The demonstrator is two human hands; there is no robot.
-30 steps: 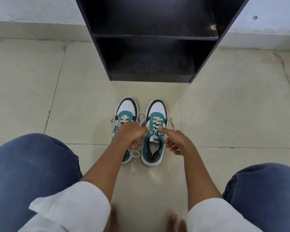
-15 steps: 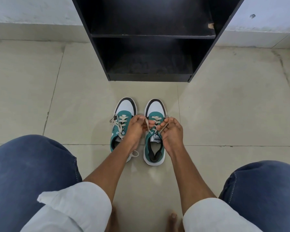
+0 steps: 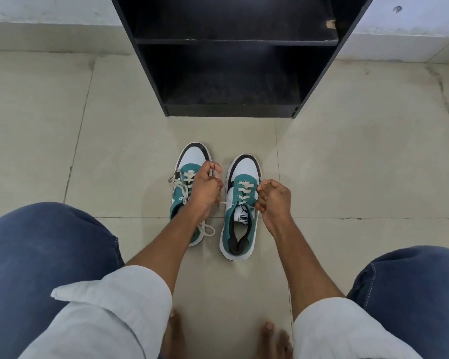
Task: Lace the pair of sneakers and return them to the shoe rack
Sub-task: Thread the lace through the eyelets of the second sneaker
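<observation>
Both hands, left hand [image 3: 205,189] and right hand [image 3: 272,199], grip clamped on the lace [image 3: 243,194], flank the right sneaker [image 3: 240,211], toe toward the rack [image 3: 231,110].

Two sneakers [image 3: 240,203], one shoe rack [image 3: 231,58] with two shelves visible, two hands [image 3: 205,190], two bare feet [image 3: 272,338].

White rolled sleeves [image 3: 109,309], blue jeans [image 3: 36,255], bare feet [image 3: 272,338].

Beige tiled floor [image 3: 373,164] meets a white wall [image 3: 36,9]; blue-jeaned knees [image 3: 36,255] frame bare toes [image 3: 268,330].
</observation>
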